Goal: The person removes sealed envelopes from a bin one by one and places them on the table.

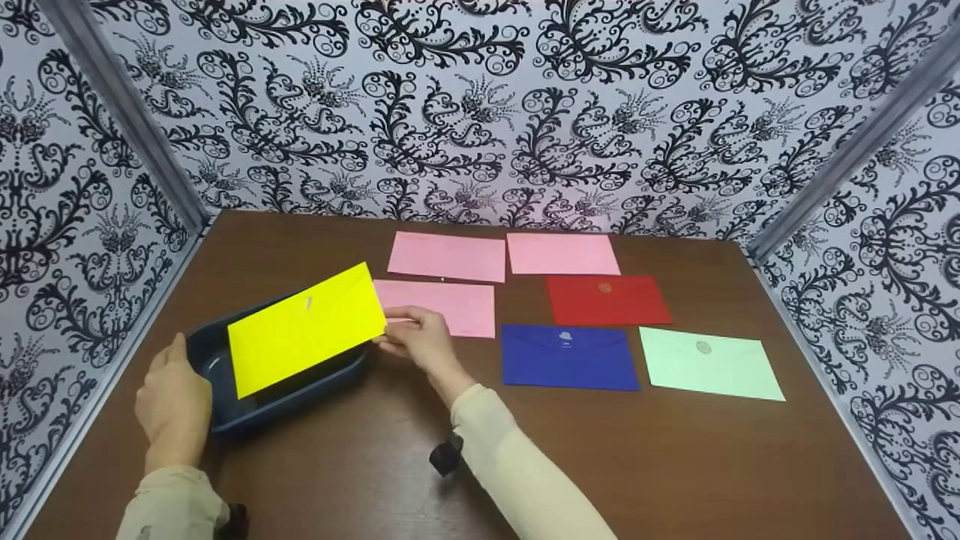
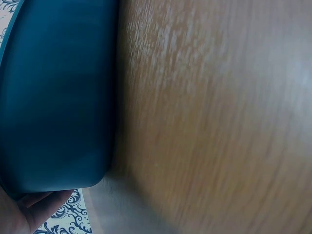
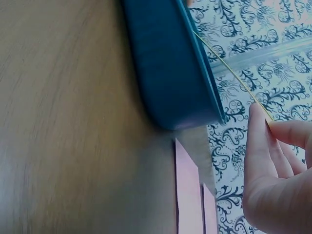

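Note:
My right hand [image 1: 424, 343] pinches the right corner of a yellow envelope [image 1: 304, 334] between thumb and fingers. The envelope is tilted over a dark blue plastic tub [image 1: 292, 403], covering much of its opening. Seen edge-on in the right wrist view, the yellow envelope [image 3: 230, 71] slants up from the tub's rim to my fingertips. My left hand [image 1: 174, 397] grips the near left end of the tub. In the left wrist view, its fingers curl at the end of the tub [image 2: 58, 107].
Three pink envelopes [image 1: 446, 256] lie toward the back of the brown table [image 1: 420, 465]. Right of my right hand are a red envelope [image 1: 609, 301], a blue envelope [image 1: 568, 364] and a pale green envelope [image 1: 712, 367]. Patterned walls [image 1: 480, 112] enclose the back and sides.

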Tool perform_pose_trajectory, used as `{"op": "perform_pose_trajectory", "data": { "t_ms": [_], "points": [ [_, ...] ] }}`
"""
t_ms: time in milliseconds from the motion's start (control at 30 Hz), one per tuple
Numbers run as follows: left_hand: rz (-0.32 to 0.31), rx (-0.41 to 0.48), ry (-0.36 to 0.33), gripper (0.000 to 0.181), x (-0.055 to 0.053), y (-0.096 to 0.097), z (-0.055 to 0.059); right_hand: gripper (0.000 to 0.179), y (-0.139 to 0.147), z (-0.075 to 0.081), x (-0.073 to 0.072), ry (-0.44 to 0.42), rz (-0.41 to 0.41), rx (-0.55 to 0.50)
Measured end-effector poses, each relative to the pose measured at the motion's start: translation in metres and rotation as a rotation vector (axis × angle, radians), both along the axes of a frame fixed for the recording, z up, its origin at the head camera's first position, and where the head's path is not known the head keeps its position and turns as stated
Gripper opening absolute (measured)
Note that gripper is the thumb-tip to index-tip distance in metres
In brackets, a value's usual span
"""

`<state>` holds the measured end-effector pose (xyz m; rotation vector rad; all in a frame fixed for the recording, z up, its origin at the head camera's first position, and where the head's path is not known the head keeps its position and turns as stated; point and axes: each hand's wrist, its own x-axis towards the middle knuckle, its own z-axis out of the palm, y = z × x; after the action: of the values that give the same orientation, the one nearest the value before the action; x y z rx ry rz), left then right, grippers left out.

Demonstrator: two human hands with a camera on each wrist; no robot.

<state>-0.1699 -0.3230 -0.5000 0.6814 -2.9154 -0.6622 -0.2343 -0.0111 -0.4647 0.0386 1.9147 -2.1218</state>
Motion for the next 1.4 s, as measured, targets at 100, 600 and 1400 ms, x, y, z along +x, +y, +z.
{"op": "perform_pose_trajectory", "data": {
  "t_ms": [100, 600, 1400],
  "points": [
    [0.004, 0.003, 0.009, 0.065, 0.000, 0.000, -0.001, 0.025, 0.007, 0.002, 0.000, -0.009, -0.004, -0.015],
    [0.001, 0.012, 0.013, 0.067, 0.000, -0.002, -0.001, 0.032, 0.047, 0.008, 0.006, -0.025, -0.034, -0.091],
    [0.011, 0.031, 0.013, 0.068, 0.000, -0.004, -0.001, 0.040, 0.121, -0.004, 0.035, -0.048, -0.108, -0.148]
  ]
}}
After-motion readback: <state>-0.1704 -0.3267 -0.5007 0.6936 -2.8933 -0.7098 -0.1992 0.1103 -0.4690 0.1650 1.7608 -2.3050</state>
